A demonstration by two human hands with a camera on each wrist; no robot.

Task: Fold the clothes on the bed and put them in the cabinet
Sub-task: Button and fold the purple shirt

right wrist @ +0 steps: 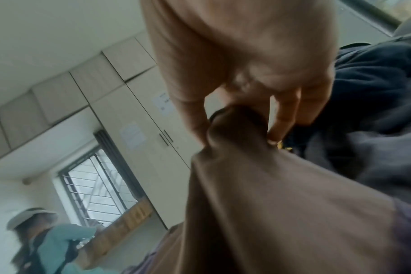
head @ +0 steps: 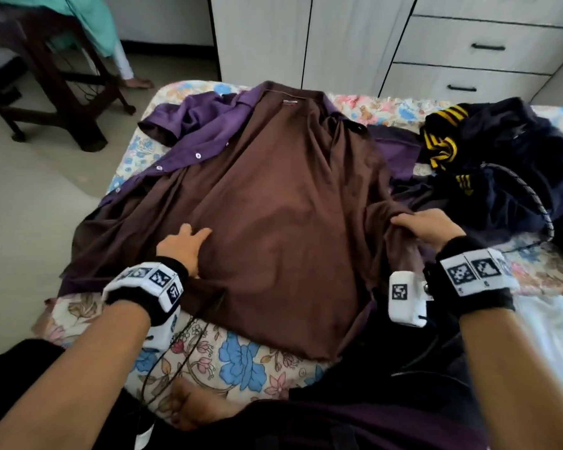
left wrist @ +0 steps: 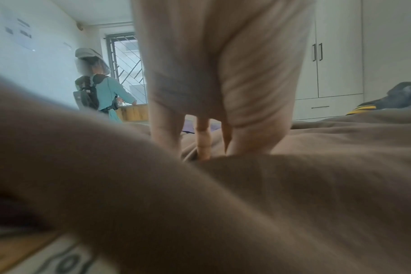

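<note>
Head view, brown shirt (head: 273,203): I see it spread over the bed (head: 241,355), its collar toward the white cabinet (head: 306,37), lying on a purple shirt (head: 205,125).
Head view, left hand (head: 184,243): fingers straight, pressing flat on the brown shirt's left part.
Head view, right hand (head: 426,224): fingers curled round a bunch of the brown shirt's right edge.
Head view, dark clothes (head: 501,157): a navy heap with yellow stripes, just beside my right hand.
Left wrist view: my left hand (left wrist: 223,77) points down, fingertips (left wrist: 203,148) touching brown cloth (left wrist: 293,185); another person in teal (left wrist: 108,92) stands by a window.
Right wrist view: my right hand (right wrist: 251,70) pinches gathered brown cloth (right wrist: 270,194) between thumb and fingers (right wrist: 284,118); dark cloth (right wrist: 376,111) lies beside it.
</note>
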